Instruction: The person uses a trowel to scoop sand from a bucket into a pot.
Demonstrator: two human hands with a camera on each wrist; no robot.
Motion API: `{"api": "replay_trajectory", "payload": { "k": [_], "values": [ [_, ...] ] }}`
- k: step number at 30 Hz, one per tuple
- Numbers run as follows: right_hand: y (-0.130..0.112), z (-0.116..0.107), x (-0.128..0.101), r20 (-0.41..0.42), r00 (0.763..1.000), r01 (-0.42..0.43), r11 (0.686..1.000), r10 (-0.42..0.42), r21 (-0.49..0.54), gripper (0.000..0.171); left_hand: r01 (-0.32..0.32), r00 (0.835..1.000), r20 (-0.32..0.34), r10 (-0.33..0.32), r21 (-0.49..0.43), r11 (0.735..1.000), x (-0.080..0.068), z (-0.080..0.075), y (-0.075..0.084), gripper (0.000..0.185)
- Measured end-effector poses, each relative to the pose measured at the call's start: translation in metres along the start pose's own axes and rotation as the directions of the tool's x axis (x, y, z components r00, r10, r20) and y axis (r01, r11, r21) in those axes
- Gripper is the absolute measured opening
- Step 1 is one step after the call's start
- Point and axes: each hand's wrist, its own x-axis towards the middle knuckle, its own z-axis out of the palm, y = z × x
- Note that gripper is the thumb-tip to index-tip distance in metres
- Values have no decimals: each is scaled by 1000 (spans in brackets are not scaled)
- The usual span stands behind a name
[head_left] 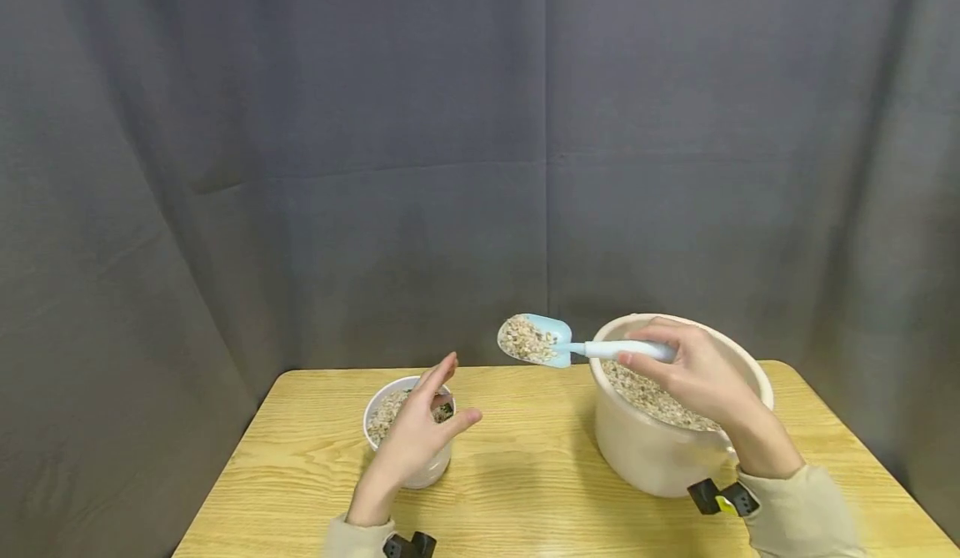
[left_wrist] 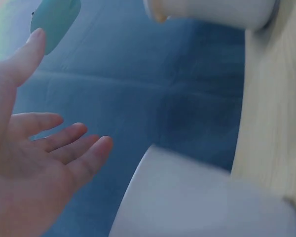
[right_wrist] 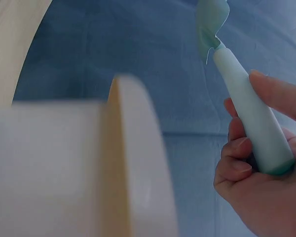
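Two bowls on wooden table [head_left: 525, 475]: small white bowl [head_left: 431, 473] just behind straight, spread fingers of left hand [head_left: 417, 441], partly filled with gravel; large cream bowl [head_left: 645, 449] beneath right hand [head_left: 693, 374], much gravel left inside. Blue scoop [head_left: 536, 341] gripped by handle in curled right fingers [right_wrist: 237, 165], loaded blade held out beyond fingertips, between bowls, not yet tipped. Judged partway through; small bowl's fill level half hidden by left hand, wrist views blurred.

Light wooden counter [head_left: 525, 475] carries a small white cup [head_left: 427, 470] of gravel on the left, a large cream pot [head_left: 645, 458] of gravel on the right, well apart.
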Motion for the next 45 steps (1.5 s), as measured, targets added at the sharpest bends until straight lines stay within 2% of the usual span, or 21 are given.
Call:
{"api": "replay_trajectory", "payload": {
  "k": [6, 14, 18, 24, 29, 35, 38, 45],
  "values": [
    [-14, 23, 16, 9, 998, 64, 997, -64, 40, 9, 27, 997, -76, -26, 5, 1000, -7, -27, -9, 83],
    [-18, 58, 25, 38, 994, 102, 989, -106, 104, 11, 137, 978, -168, -122, 84, 987, -24, -53, -24, 83],
    [-14, 68, 25, 31, 993, 108, 984, -114, 142, 12, 169, 969, -202, -140, 132, 977, -29, -64, -23, 84],
    [-12, 86, 24, 44, 995, 77, 985, -85, 153, 11, 187, 963, -222, -154, 134, 973, -35, -73, -36, 81],
    [-10, 101, 24, 36, 996, 71, 989, -76, 130, 10, 181, 964, -216, -154, 113, 977, -39, -75, -44, 80],
    [-9, 118, 27, 38, 994, 101, 985, -107, 142, 10, 186, 968, -181, -172, 60, 981, -45, -77, -54, 84],
    [-8, 124, 27, 51, 992, 108, 987, -115, 121, 11, 200, 970, -145, -194, 32, 979, -47, -78, -61, 88],
    [-4, 143, 29, 90, 987, 123, 987, -132, 102, 12, 230, 970, -59, -237, -110, 967, -49, -75, -73, 93]
  ]
}}
